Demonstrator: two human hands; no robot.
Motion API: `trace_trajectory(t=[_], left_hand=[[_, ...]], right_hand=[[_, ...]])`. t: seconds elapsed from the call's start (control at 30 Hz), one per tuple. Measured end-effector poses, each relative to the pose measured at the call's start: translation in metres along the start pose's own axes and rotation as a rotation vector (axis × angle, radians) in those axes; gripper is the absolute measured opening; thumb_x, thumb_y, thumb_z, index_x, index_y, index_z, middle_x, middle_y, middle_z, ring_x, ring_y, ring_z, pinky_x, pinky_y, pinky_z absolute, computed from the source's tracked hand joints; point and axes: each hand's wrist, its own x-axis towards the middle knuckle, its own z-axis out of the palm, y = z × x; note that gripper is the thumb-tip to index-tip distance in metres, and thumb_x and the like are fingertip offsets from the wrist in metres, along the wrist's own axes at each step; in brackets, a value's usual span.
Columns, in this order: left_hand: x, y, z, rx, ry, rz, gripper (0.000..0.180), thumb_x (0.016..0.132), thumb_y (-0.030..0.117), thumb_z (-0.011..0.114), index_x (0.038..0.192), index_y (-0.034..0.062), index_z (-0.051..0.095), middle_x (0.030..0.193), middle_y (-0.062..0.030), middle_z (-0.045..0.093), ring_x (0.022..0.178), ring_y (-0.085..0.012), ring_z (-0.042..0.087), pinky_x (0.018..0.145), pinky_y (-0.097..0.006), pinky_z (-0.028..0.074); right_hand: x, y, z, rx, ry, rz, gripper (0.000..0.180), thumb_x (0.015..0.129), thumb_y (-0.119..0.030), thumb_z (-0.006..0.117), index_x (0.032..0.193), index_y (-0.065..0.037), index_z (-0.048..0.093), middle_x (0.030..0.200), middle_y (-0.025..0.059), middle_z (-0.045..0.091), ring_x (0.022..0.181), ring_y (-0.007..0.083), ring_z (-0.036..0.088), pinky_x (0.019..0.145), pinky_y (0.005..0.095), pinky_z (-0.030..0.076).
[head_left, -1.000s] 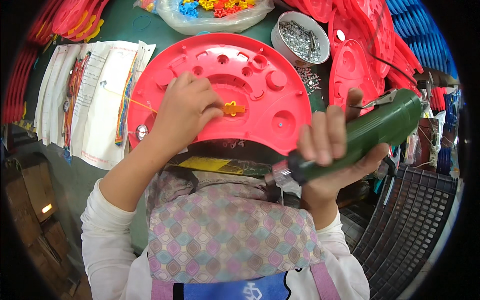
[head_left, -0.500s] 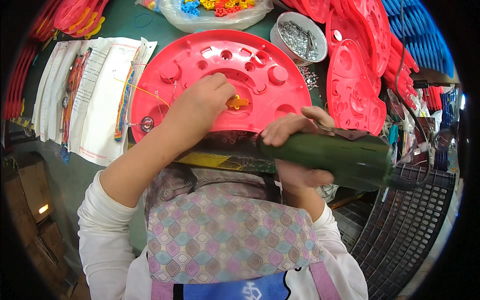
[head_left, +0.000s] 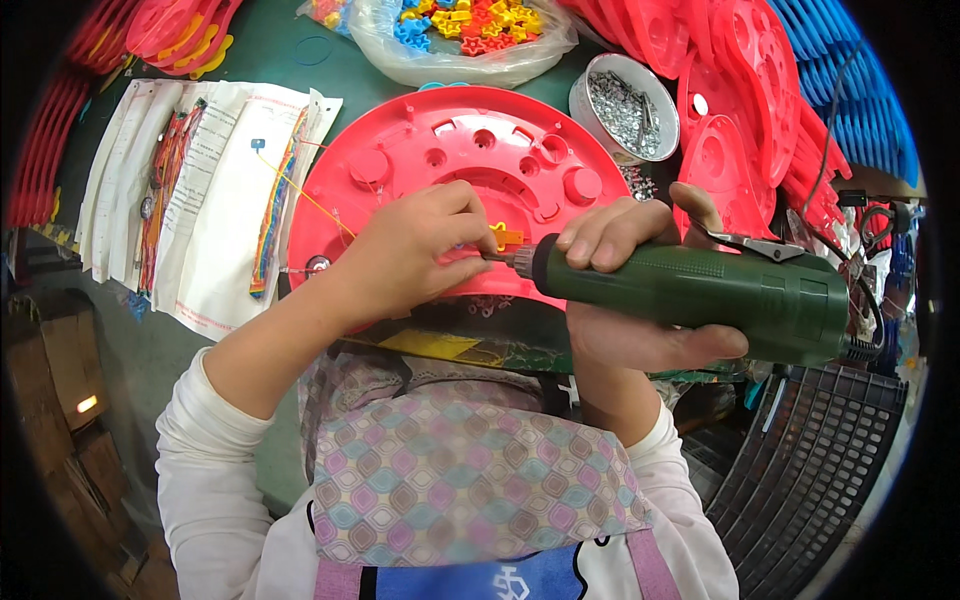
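A dark green electric screwdriver (head_left: 700, 295) lies almost level in my right hand (head_left: 620, 232), fingers wrapped over its body and thumb along the near side. Its bit points left and meets the fingertips of my left hand (head_left: 430, 240), which are pinched together; any small piece between them is hidden. Both hands are over the near part of a red half-round plastic panel (head_left: 400, 135), which has moulded posts, holes and round recesses. Just beyond my left fingertips, a small orange-yellow plastic part (head_left: 508, 237) sits on the panel. A yellow wire (head_left: 305, 195) runs from the panel's left side.
A white bowl of screws (head_left: 625, 110) stands behind the panel, right of a clear bag of star-shaped pieces (head_left: 450, 60). Red shells (head_left: 740, 100) and blue parts (head_left: 850, 90) are stacked right. Paper sheets with wire bundles (head_left: 215, 200) lie left. A black crate (head_left: 820, 470) is low right.
The screwdriver has swung up to a more level pose, and its bit has come to my left fingertips. My left hand stays pinched over the panel. The whole view has shifted slightly.
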Motion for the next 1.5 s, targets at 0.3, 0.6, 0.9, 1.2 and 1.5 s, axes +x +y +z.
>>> trace_trajectory(t=[0.3,0.6,0.9,1.2,1.5], left_hand=[[0.001,-0.003,0.005,0.039,0.044,-0.033,0.015,0.081,0.000,0.076,0.094,0.0036,0.069,0.096,-0.0087,0.061,0.088,-0.0259,0.066,0.074,-0.035,0.054],[0.005,-0.001,0.004,-0.020,0.089,-0.121,0.022,0.080,-0.003,0.077,0.098,0.0000,0.063,0.099,-0.0107,0.059,0.084,-0.0249,0.066,0.070,-0.036,0.055],[0.003,-0.005,0.015,0.145,0.118,-0.071,0.014,0.084,0.001,0.072,0.090,-0.0032,0.060,0.104,-0.0147,0.059,0.090,-0.0318,0.065,0.078,-0.040,0.055],[0.005,-0.005,0.014,0.117,0.097,-0.033,0.010,0.086,0.001,0.067,0.092,-0.0052,0.061,0.103,-0.0167,0.058,0.098,-0.0345,0.061,0.089,-0.042,0.052],[0.006,-0.002,0.012,0.149,0.082,-0.023,0.011,0.085,0.001,0.067,0.092,-0.0043,0.061,0.101,-0.0165,0.057,0.098,-0.0340,0.061,0.089,-0.042,0.052]], right_hand=[[0.004,0.002,-0.003,0.044,-0.129,0.062,0.122,0.069,-0.094,0.058,0.141,0.001,0.036,0.087,0.0141,0.065,0.079,0.0278,0.068,0.076,0.0416,0.058],[0.007,0.004,-0.003,0.001,-0.170,0.068,0.117,0.069,-0.087,0.066,0.141,0.001,0.038,0.090,0.0131,0.066,0.082,0.0250,0.068,0.079,0.0397,0.059],[0.006,-0.004,0.012,-0.364,-0.032,0.289,0.115,0.075,-0.093,0.054,0.139,0.001,0.038,0.082,0.0133,0.062,0.072,0.0266,0.064,0.071,0.0428,0.057],[0.007,-0.011,0.012,-0.394,-0.056,0.250,0.112,0.074,-0.093,0.056,0.135,0.000,0.040,0.081,0.0131,0.063,0.073,0.0267,0.064,0.070,0.0422,0.057],[0.011,-0.012,0.012,-0.387,-0.091,0.278,0.119,0.071,-0.094,0.058,0.137,0.003,0.039,0.081,0.0124,0.064,0.071,0.0252,0.065,0.069,0.0405,0.058]])
